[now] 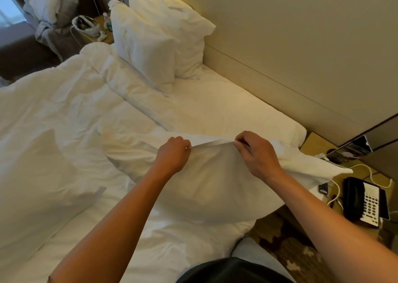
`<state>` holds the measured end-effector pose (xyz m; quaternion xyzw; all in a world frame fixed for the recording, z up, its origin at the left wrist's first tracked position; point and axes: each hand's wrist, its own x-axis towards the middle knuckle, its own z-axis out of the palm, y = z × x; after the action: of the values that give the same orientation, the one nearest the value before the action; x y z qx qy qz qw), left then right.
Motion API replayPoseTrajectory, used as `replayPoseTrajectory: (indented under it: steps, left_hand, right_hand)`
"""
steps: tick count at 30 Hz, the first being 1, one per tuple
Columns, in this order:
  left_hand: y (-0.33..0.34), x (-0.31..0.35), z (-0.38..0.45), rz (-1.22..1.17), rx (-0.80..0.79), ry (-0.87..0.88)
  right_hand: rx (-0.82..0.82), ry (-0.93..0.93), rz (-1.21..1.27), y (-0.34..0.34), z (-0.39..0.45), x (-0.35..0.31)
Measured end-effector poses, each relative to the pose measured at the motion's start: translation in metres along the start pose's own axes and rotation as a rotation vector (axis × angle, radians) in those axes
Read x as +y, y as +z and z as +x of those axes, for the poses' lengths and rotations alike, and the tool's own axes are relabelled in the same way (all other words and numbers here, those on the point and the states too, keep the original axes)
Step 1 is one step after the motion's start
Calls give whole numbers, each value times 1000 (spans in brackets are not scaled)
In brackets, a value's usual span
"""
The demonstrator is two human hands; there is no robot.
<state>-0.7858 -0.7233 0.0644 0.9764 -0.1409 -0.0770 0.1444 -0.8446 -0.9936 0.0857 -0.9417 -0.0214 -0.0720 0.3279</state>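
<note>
White bed (217, 110); over it a pillow (215, 185), left grip (172, 155) and right grip (256, 153) clamped on its edge.

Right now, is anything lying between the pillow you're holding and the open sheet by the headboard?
Nothing visible. The left hand and right hand pinch the pillow by its top edge, and the sheet beyond it lies bare to the headboard. The two upright pillows stand farther along, off that path.

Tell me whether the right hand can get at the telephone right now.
Probably not at once: the right hand pinches the edge of the pillow. Freed, its way looks open, the telephone lying uncovered on the nightstand.
</note>
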Motion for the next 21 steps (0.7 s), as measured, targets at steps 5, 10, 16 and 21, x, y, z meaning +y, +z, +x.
replayPoseTrajectory:
  steps: [5, 10, 16, 21]
  left_hand:
    - [-2, -9, -2, -109, 0, -39]
    - [-17, -17, 3, -170, 106, -14]
    - [-16, -18, 1, -159, 117, 29]
    - [1, -20, -3, -216, 70, 18]
  right_hand:
    - [-93, 75, -111, -2, -6, 11]
    - [27, 101, -378, -13, -9, 9]
    - [258, 136, -407, -19, -21, -1]
    - [236, 219, -321, -12, -30, -3]
